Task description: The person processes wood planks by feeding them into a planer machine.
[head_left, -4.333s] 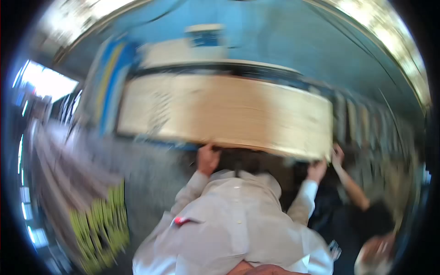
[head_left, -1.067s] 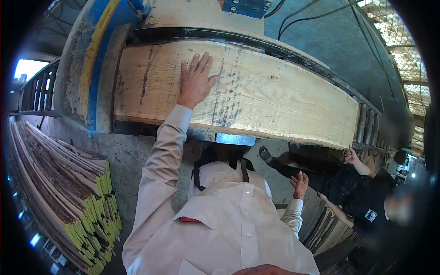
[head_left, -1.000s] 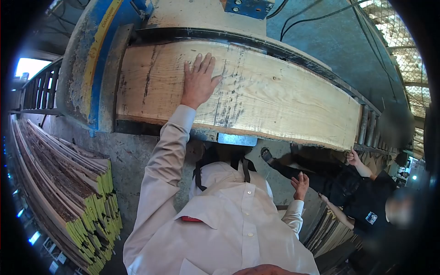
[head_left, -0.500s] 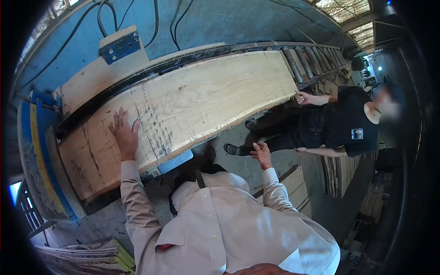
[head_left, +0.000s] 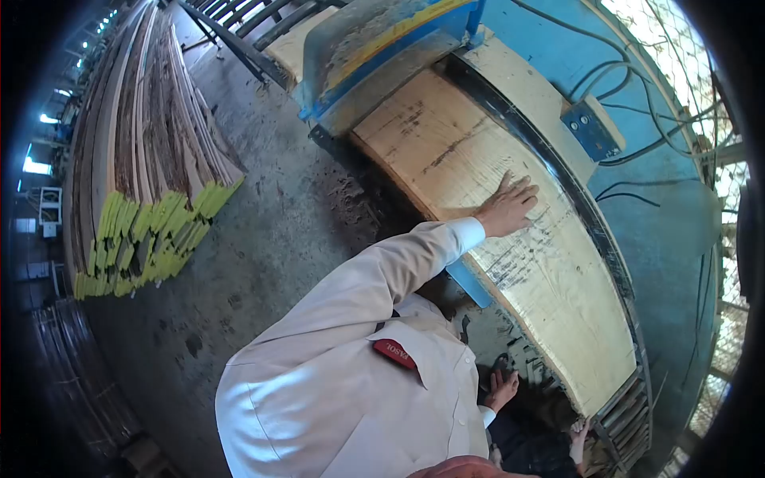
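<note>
- My left hand lies flat on the wide timber slab, fingers spread and open, palm pressing the top face; nothing is gripped.
- My right hand hangs low by my side, fingers loosely open, empty, just off the slab's near edge.
- The slab rests on the machine bed beside the blue wall; one end sits under the blue-and-yellow guard, the other by the steel rollers.
- Its long axis runs from the guard at upper left down to the rollers at lower right.
- I judge it heavy and rigid, rough-sawn, so not slippery; splinters likely.
- Best purchase, I reckon: a flat palm on top, or fingers hooked under the long near edge.
- Another person's hand shows near the roller end.
- A stack of thin boards with yellow-green ends lies on the floor, well apart.
</note>
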`<control>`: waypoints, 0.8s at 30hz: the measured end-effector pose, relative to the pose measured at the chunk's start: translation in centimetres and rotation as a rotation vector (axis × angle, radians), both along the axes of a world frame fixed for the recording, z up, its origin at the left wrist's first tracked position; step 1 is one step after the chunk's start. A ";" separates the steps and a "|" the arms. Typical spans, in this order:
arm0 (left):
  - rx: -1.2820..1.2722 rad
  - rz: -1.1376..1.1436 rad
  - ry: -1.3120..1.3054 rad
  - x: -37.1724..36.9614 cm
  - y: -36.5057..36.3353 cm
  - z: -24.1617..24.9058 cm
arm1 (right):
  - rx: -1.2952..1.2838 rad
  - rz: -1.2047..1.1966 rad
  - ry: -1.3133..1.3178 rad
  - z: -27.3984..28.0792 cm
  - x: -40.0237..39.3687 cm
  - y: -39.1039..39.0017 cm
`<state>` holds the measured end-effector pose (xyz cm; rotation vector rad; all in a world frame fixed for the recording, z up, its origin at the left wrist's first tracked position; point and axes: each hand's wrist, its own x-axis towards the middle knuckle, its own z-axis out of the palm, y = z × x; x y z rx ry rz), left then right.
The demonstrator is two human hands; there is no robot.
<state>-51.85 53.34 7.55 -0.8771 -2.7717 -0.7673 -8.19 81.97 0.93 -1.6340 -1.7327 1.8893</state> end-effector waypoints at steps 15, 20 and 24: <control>0.090 -0.191 0.030 3.1 0.9 -0.9 | 0.057 -0.009 0.266 3.5 -10.2 -4.3; 0.122 -0.325 -0.069 4.8 2.9 -0.3 | -0.001 -0.029 0.272 2.9 -10.9 -5.1; 0.134 -0.270 -0.323 4.0 4.3 2.6 | -0.054 -0.072 0.294 2.0 -10.9 -5.4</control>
